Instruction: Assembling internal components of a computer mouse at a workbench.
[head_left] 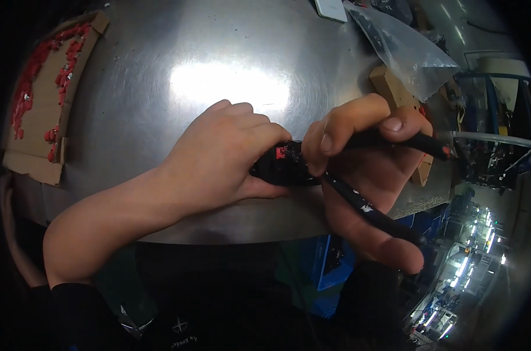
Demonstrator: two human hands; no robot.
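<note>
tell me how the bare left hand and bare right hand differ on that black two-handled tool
The bare left hand shows its back; the bare right hand shows its palm. The left hand wraps the wide end of the black two-handled tool, where a small red piece shows; the right hand spans its spread black handles. Both hands hold the same tool.

A broad white glare burns out the middle of the metal tabletop (139,70), which dulls to grey around it. The right hand (370,175) has its palm in shadow, and the space below the table is dim. Distant strip lights (463,267) glow softly at the far right. Fisheye distortion bows straight edges toward a black rim
</note>
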